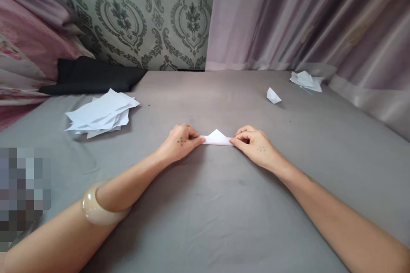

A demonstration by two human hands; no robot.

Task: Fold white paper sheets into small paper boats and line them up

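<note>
A small folded white paper point(217, 138) is stretched between my hands near the middle of the grey cloth. It has a flat strip along the bottom and a triangular peak on top. My left hand point(183, 140) pinches its left end between thumb and fingers. At the right end, my right hand point(254, 144) holds it in the same kind of pinch. Parts of the paper's two ends are hidden by the fingers. A cream bangle point(96, 209) circles my left forearm.
A loose stack of white paper sheets point(102, 113) lies at the left, before a black cloth point(99, 76). Back right are a small folded paper piece point(273, 96) and more white papers point(306, 80). Curtains point(307, 17) and a patterned wall point(153, 13) border the grey cloth surface point(218, 222).
</note>
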